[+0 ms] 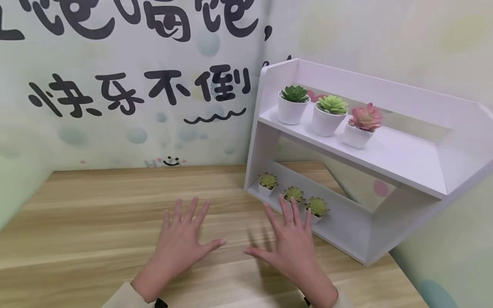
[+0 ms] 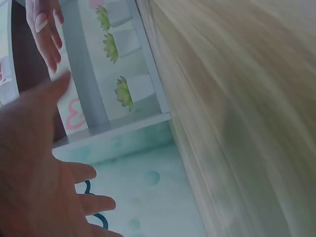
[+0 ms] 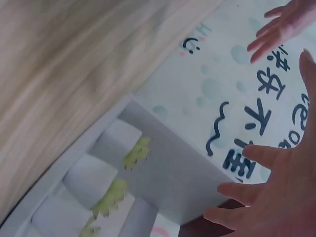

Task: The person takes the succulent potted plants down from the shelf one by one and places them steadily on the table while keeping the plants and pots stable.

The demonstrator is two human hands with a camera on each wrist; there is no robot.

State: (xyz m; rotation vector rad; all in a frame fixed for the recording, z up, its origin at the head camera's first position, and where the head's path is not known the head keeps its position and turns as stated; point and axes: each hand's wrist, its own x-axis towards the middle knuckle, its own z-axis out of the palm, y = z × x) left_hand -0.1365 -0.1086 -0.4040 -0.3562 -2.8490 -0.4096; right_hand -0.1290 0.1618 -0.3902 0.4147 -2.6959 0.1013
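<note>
My left hand (image 1: 180, 241) is held over the wooden table (image 1: 96, 214) with fingers spread and nothing in it. The right hand (image 1: 294, 248), also spread and holding nothing, is in front of the white two-tier shelf (image 1: 408, 154). Its fingertips overlap the lower potted succulents in the head view; the right wrist view shows them apart from the pots. On the upper tier stand a dark green succulent (image 1: 292, 105), a light green succulent (image 1: 329, 115) and a pink succulent (image 1: 362, 126), each in a white pot. Three small yellow-green succulents (image 1: 267, 184) line the lower tier.
Behind the table hangs a pale wall covering (image 1: 115, 141) with large black characters and bluish dots. The shelf stands at an angle on the table's right side, its near lower corner close to the table's right edge.
</note>
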